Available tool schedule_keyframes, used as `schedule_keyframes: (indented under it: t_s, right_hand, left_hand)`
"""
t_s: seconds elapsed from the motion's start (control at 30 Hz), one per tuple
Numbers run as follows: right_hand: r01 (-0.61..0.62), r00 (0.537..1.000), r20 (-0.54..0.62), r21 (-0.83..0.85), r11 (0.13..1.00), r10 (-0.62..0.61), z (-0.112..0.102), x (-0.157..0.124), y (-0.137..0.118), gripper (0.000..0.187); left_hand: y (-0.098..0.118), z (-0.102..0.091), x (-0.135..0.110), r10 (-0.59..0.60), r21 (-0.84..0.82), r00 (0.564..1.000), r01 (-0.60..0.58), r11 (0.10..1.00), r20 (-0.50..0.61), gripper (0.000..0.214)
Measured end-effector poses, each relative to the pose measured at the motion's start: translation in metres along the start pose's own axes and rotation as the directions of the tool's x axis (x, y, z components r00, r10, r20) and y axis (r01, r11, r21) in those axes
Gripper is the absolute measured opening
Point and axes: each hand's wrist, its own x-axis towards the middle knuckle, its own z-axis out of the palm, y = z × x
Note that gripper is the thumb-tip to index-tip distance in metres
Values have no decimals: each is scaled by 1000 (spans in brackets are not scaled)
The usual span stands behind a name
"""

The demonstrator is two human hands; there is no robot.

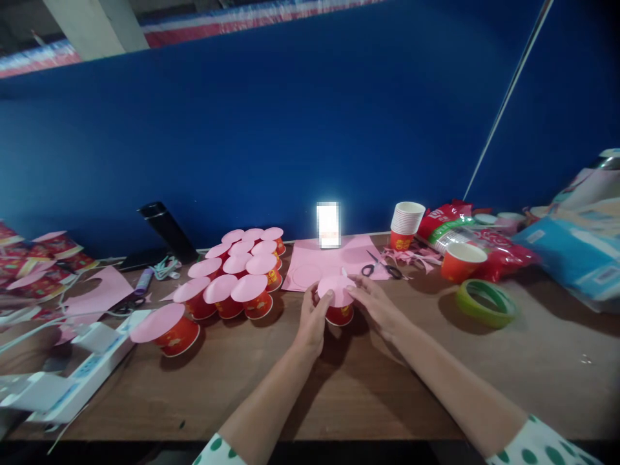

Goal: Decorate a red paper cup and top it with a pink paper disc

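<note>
A red paper cup [340,315] stands upside down on the table in front of me, with a round pink paper disc [335,290] lying over its base. My left hand [312,318] grips the disc's left edge, thumb on top and fingers beside the cup. On the other side, my right hand [375,302] pinches the disc's right edge; its lower fingers are partly hidden. Just beyond the hands is a pink paper sheet [300,255] with a drawn circle, and scissors [380,266] rest on its right part.
Several disc-topped cups [252,303] stand to the left, one cup [179,336] nearer me. A power strip [87,368] and another person's hand [31,349] are farther left. Stacked cups [407,223], an upright cup [462,261] and green tape [484,303] are right. A lit phone [329,225] leans behind.
</note>
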Motion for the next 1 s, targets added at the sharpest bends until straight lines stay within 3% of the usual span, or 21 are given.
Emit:
schedule_keyframes:
  t_s: [0.5, 1.0]
  right_hand:
    - [11, 1000, 18, -13, 1000, -11, -1, -4, 0, 51]
    - [5, 1000, 16, -30, 1000, -4, -2, -3, 0, 51]
  left_hand:
    - [-4, -4, -3, 23, 18, 997, -24, 1000, 79, 54]
    - [-3, -1, -2, 37, 70, 998, -41, 997, 59, 55]
